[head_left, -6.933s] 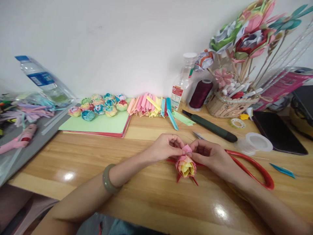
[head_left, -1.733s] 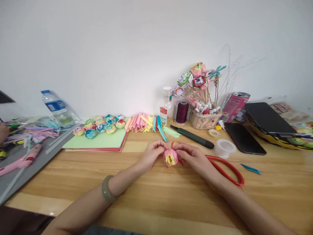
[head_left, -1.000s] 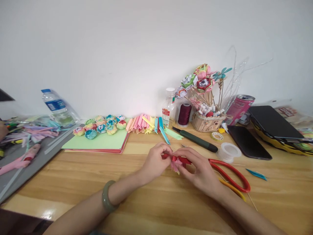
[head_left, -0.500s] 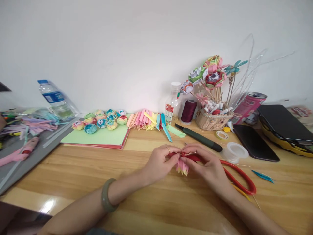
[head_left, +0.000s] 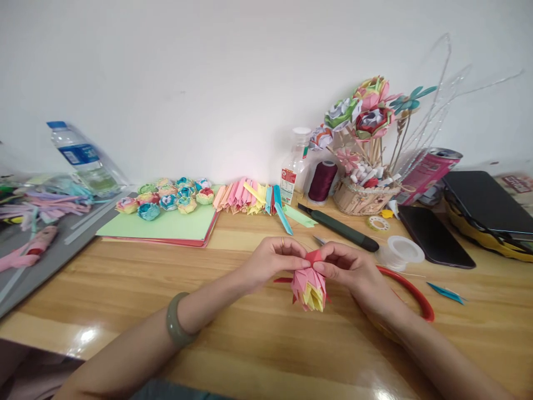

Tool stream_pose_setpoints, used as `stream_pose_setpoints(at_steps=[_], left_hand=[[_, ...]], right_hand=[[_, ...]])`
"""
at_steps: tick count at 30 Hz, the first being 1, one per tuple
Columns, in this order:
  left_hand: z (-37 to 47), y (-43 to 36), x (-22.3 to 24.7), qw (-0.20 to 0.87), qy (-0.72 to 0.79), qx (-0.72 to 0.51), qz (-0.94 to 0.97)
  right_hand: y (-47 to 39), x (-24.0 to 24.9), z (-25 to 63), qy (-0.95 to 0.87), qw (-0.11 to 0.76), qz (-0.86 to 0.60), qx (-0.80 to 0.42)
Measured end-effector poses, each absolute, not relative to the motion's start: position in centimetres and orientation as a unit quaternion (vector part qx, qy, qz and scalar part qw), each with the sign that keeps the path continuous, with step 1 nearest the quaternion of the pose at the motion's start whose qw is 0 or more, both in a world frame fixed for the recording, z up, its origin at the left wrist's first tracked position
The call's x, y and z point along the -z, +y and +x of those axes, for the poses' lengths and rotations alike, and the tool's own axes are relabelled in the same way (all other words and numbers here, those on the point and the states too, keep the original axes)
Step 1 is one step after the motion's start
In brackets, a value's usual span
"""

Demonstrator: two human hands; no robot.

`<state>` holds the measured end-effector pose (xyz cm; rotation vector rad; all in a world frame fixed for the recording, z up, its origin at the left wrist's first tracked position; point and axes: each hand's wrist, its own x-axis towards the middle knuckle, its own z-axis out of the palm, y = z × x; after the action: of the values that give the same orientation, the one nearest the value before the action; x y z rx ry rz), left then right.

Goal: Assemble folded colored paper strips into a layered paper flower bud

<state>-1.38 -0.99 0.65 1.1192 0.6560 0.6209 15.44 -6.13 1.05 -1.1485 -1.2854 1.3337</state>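
Note:
A folded paper flower (head_left: 311,289), pink outside with a yellow centre and red pieces at its top, hangs between my two hands over the table. My left hand (head_left: 278,261) pinches the red part from the left with thumb and fingers. From the other side, my right hand (head_left: 347,269) grips the same red piece (head_left: 313,258) between thumb and fingers. Beneath and behind my right hand lie red-handled scissors (head_left: 416,289), partly covered by it. A small blue folded paper piece (head_left: 445,293) rests to the right of them.
Behind my hands lie a dark green craft knife (head_left: 345,229), a clear thread spool (head_left: 402,251) and a phone (head_left: 436,236). Folded paper strips (head_left: 245,195) and finished paper flowers on green paper (head_left: 166,229) stand along the wall. A flower basket (head_left: 364,197) is at the back right.
The flower has turned and come lower, now showing its yellow centre and a broad red piece between my fingers. The view has shifted slightly.

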Motion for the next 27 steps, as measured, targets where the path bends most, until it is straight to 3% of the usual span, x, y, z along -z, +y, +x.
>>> stream_pose_setpoints(at_steps=[8,27], left_hand=[[-1.5,-0.6,-1.1,0.769,0.310,-0.239,0.506],[-1.4,-0.4,-0.3,0.699,0.380,-0.246,0.554]], right_hand=[[-6.0,-1.2,15.5,-0.530,0.437,-0.469,-0.555],[-5.2,0.5,15.6,-0.565,0.386,-0.514,-0.518]])
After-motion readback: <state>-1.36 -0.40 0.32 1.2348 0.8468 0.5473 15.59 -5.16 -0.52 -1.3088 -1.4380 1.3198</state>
